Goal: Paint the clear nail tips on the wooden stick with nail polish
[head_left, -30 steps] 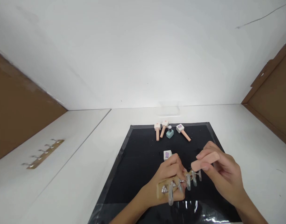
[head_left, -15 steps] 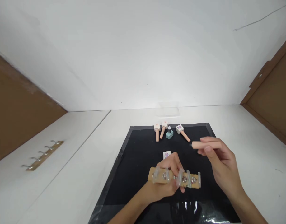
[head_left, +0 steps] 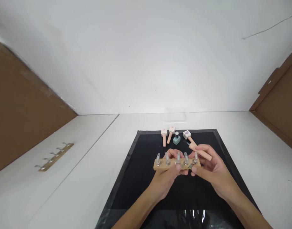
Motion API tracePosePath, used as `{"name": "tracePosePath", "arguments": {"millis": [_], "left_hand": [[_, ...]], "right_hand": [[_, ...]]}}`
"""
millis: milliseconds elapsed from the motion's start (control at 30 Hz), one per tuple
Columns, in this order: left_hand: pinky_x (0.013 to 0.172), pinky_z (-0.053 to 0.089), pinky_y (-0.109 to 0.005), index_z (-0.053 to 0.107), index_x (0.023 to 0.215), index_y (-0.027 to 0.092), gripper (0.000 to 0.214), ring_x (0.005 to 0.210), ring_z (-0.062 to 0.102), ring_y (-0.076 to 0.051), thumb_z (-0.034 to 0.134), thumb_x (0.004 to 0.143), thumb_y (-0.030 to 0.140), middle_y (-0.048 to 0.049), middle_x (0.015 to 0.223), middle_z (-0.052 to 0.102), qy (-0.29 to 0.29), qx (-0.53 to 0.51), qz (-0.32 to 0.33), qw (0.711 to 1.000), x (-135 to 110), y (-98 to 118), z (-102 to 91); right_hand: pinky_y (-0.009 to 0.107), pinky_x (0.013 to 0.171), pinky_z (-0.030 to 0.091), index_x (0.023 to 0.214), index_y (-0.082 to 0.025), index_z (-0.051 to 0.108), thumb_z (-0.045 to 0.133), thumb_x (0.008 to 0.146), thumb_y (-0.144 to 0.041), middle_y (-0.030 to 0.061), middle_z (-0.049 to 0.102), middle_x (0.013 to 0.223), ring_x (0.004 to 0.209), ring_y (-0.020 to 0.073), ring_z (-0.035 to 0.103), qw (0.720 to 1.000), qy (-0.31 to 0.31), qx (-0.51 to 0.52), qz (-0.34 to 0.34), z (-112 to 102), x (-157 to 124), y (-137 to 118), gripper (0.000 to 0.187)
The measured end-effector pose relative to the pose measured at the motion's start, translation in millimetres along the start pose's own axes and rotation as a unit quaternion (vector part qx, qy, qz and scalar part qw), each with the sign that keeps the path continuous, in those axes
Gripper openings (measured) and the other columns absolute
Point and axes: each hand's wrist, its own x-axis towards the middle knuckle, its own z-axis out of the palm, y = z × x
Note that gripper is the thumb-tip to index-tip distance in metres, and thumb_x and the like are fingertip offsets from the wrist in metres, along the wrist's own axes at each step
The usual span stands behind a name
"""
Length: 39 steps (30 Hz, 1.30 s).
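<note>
My left hand point(head_left: 166, 179) grips a wooden strip point(head_left: 175, 163) that carries several clear nail tips on metal mounts, held level above the black mat point(head_left: 136, 178). My right hand point(head_left: 211, 170) pinches the strip's right end with its thumb. Between its fingers it also holds a peach-handled polish brush point(head_left: 201, 153), whose dark brush tip points up and left. Both hands are closed around what they hold.
At the mat's far edge lie three peach-handled polish bottles point(head_left: 164, 136) point(head_left: 171, 133) point(head_left: 187, 135) and one teal bottle point(head_left: 176, 138) standing open. A second wooden strip with hooks point(head_left: 55, 156) lies on the white table to the left. Brown boards flank both sides.
The strip has turned level and moved up and away from me. My right hand brought the brush down from the right and now also touches the strip's right end.
</note>
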Motion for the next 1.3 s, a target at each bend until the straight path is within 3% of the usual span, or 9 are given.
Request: {"name": "tracePosePath", "arguments": {"millis": [167, 333, 533, 633, 700, 833, 1033, 1200, 1300], "left_hand": [[0.058, 0.053, -0.015, 0.051, 0.081, 0.020, 0.024, 0.070, 0.058, -0.006, 0.071, 0.073, 0.030, 0.0028, 0.087, 0.051, 0.007, -0.036, 0.065, 0.997, -2.3, 7.4, 0.5], [0.054, 0.053, -0.013, 0.055, 0.079, 0.020, 0.020, 0.068, 0.056, -0.006, 0.071, 0.072, 0.029, 0.0031, 0.084, 0.051, -0.009, -0.005, 0.126, 0.992, -2.1, 9.4, -1.8], [0.042, 0.050, -0.010, 0.057, 0.073, 0.019, 0.018, 0.062, 0.053, -0.007, 0.072, 0.071, 0.030, 0.0030, 0.076, 0.050, 0.037, 0.011, 0.144, 0.989, -1.0, 11.8, -2.7], [0.039, 0.048, -0.010, 0.057, 0.072, 0.018, 0.020, 0.057, 0.054, -0.006, 0.072, 0.070, 0.031, 0.0032, 0.074, 0.050, 0.025, 0.004, 0.135, 0.991, -2.4, 12.2, -6.2], [0.038, 0.047, -0.011, 0.057, 0.073, 0.018, 0.019, 0.054, 0.055, -0.006, 0.071, 0.072, 0.031, 0.0033, 0.073, 0.049, -0.004, 0.011, 0.127, 0.992, -3.3, 10.2, -9.5], [0.038, 0.046, -0.011, 0.055, 0.074, 0.017, 0.020, 0.050, 0.057, -0.005, 0.067, 0.075, 0.033, 0.0020, 0.076, 0.050, -0.082, 0.054, 0.106, 0.989, -4.1, 2.1, -12.9], [0.041, 0.048, -0.013, 0.052, 0.071, 0.014, 0.026, 0.050, 0.056, -0.004, 0.065, 0.077, 0.037, 0.0013, 0.076, 0.046, -0.143, 0.110, 0.062, 0.982, -6.1, -6.1, -5.5], [0.040, 0.049, -0.015, 0.049, 0.069, 0.015, 0.026, 0.050, 0.051, -0.005, 0.062, 0.078, 0.036, 0.0017, 0.073, 0.042, -0.153, 0.156, 0.060, 0.974, -6.0, -5.3, -0.4], [0.040, 0.048, -0.016, 0.048, 0.068, 0.015, 0.027, 0.048, 0.049, -0.005, 0.061, 0.078, 0.037, 0.0025, 0.070, 0.041, -0.157, 0.177, 0.075, 0.969, -5.7, -5.6, -0.1]], "right_hand": [[0.016, 0.061, 0.051, 0.089, -0.028, 0.061, 0.079, 0.067, -0.018, -0.0042, 0.063, 0.081, 0.066, 0.0077, 0.058, 0.998, 0.049, 0.017, -0.027, 0.1, -1.7, 3.9, 0.031], [0.015, 0.060, 0.050, 0.089, -0.029, 0.062, 0.081, 0.065, -0.020, -0.0051, 0.063, 0.080, 0.063, 0.0062, 0.057, 0.998, 0.060, 0.030, 0.005, 7.5, -5.6, 1.0, 0.032], [0.024, 0.065, 0.054, 0.100, -0.031, 0.060, 0.078, 0.066, -0.018, -0.0016, 0.063, 0.092, 0.079, 0.0131, 0.063, 0.998, -0.047, -0.032, 0.037, -7.2, -4.9, -5.4, 0.041], [0.035, 0.081, 0.053, 0.112, -0.031, 0.057, 0.075, 0.071, -0.020, 0.0043, 0.064, 0.105, 0.099, 0.0212, 0.060, 0.984, -0.095, -0.142, 0.050, -25.2, -4.9, -18.8, 0.046], [0.035, 0.077, 0.053, 0.109, -0.029, 0.060, 0.068, 0.080, -0.026, 0.0050, 0.068, 0.095, 0.088, 0.0204, 0.063, 0.981, -0.046, -0.188, 0.014, -34.5, -5.0, -27.8, 0.030], [0.026, 0.064, 0.049, 0.092, -0.027, 0.068, 0.060, 0.087, -0.034, 0.0001, 0.064, 0.075, 0.059, 0.0117, 0.058, 0.964, 0.079, -0.197, -0.157, -37.6, -7.0, -30.7, 0.012], [0.026, 0.052, 0.044, 0.084, -0.027, 0.068, 0.055, 0.089, -0.036, 0.0009, 0.064, 0.083, 0.047, 0.0079, 0.048, 0.953, -0.007, -0.194, -0.231, -16.7, -15.0, -15.4, 0.017], [0.026, 0.059, 0.047, 0.080, -0.026, 0.066, 0.052, 0.090, -0.039, 0.0016, 0.066, 0.074, 0.066, 0.0151, 0.059, 0.945, -0.073, -0.234, -0.217, -5.0, -15.6, -14.9, 0.022], [0.024, 0.058, 0.047, 0.074, -0.023, 0.064, 0.051, 0.091, -0.038, 0.0019, 0.065, 0.073, 0.065, 0.0145, 0.059, 0.938, -0.057, -0.276, -0.201, -4.5, -14.6, -14.7, 0.025]]}}
